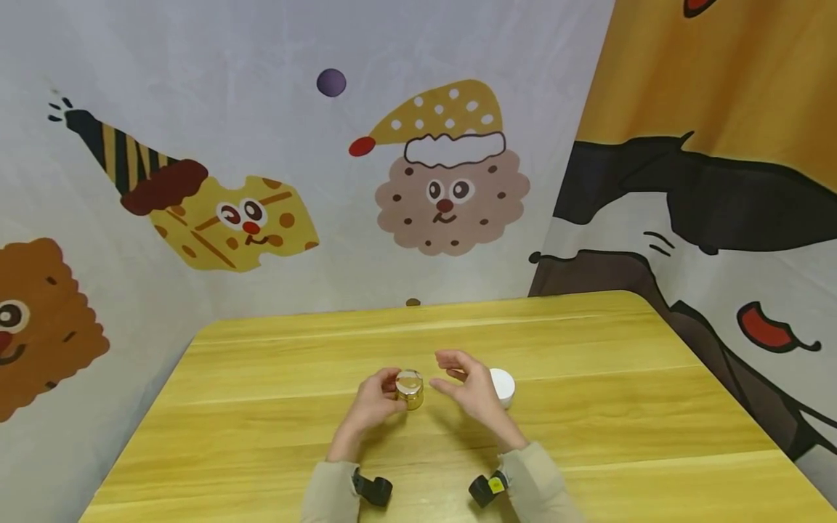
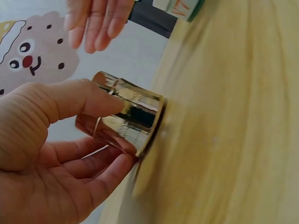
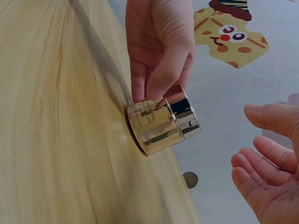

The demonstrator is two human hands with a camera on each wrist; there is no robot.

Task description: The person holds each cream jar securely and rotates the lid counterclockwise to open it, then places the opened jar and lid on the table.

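Observation:
A shiny gold cosmetic jar (image 1: 410,391) with a gold lid stands near the middle of the table, and its base is at or just above the wood. Small dark lettering shows on the jar's side (image 3: 154,122) in the right wrist view. My left hand (image 1: 375,401) grips it from the left, thumb on the near side and fingers behind. To its right, my right hand (image 1: 472,388) hovers with fingers loosely extended, apart from the jar and holding nothing. Just beyond that hand sits a white round container (image 1: 503,385), partly hidden by it.
The wooden table (image 1: 275,450) has a light yellow grain and a rounded far corner. A cloth with cartoon food figures (image 1: 451,203) hangs behind it. In the left wrist view the white container (image 2: 180,7) shows orange marks and a green edge.

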